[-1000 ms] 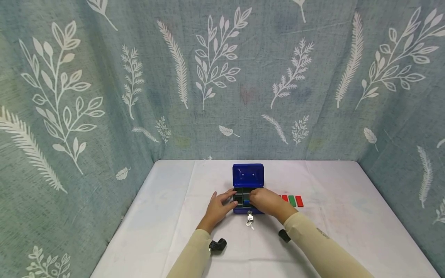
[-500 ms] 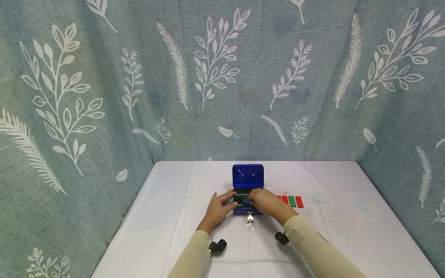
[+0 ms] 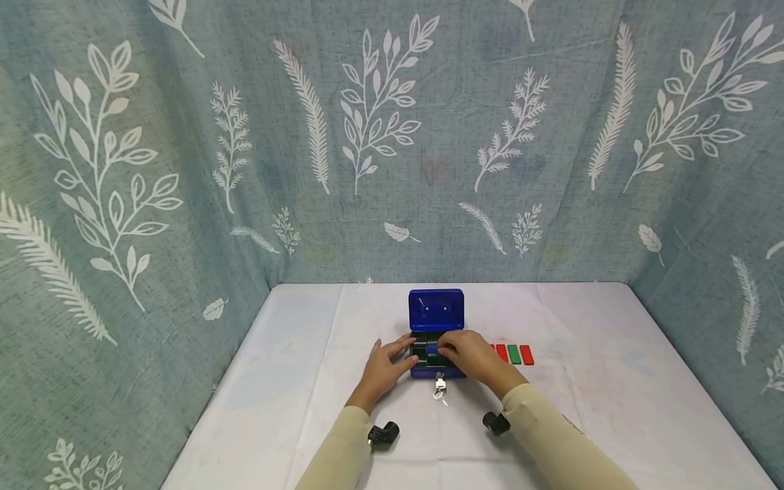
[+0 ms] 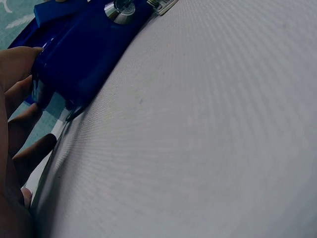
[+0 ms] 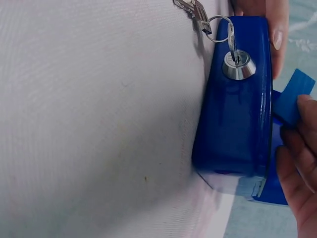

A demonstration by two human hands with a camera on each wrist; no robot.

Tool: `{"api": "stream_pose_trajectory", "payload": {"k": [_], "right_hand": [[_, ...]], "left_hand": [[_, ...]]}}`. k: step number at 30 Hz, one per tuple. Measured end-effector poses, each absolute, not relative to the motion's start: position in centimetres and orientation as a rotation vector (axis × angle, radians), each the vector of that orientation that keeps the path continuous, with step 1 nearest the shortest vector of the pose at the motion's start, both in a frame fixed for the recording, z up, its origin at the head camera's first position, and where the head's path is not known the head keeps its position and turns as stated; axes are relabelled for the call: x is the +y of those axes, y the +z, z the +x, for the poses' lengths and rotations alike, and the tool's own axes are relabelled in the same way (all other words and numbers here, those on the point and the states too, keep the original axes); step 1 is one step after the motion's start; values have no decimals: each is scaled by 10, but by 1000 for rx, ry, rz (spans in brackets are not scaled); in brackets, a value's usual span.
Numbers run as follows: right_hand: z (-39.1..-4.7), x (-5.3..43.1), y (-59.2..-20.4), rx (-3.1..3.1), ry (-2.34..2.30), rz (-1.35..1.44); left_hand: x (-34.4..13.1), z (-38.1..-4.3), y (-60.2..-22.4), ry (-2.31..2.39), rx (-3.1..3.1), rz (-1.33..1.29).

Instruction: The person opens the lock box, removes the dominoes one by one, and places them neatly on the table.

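A blue cash box (image 3: 437, 373) stands with its lid (image 3: 437, 309) raised, and a dark compartment tray (image 3: 419, 345) shows inside. Between thumb and fingers, my right hand (image 3: 468, 350) pinches a flat blue tile (image 5: 295, 96) above the tray. The tile is tilted and clear of the box rim in the right wrist view. My left hand (image 3: 384, 367) rests at the box's left end, fingers spread, with the thumb on the upper edge (image 4: 42, 57). Keys (image 3: 440, 389) on a ring hang from the front lock (image 5: 238, 65). My right hand hides the tray's right part.
Right of the box lie several flat tiles in a row, among them a green tile (image 3: 514, 354) and a red tile (image 3: 527, 354). A white cloth (image 3: 318, 381) covers the table. A patterned curtain (image 3: 392, 136) stands behind and at both sides.
My right hand has raised the blue tile out of the tray's front compartment, showing the dark compartment floor. My left hand has stayed at the box's left end.
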State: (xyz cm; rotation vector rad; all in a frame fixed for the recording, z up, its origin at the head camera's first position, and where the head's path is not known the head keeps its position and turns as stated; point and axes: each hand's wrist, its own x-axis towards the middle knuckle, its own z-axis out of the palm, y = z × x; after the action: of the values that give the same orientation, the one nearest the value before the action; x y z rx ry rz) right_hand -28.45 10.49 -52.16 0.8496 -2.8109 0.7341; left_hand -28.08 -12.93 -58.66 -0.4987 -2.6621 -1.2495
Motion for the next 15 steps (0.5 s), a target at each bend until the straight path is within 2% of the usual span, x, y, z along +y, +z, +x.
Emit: {"api": "stream_pose_trajectory", "payload": {"k": [8,15], "right_hand": [[-284,108,-524,-2767,912,753],[-284,111,-532,-2719,1288,545]], "left_hand": [[-129,-282,-588,-1256,-2642,-514],[-130,-281,-588,-1244,-2646,-517]]}}
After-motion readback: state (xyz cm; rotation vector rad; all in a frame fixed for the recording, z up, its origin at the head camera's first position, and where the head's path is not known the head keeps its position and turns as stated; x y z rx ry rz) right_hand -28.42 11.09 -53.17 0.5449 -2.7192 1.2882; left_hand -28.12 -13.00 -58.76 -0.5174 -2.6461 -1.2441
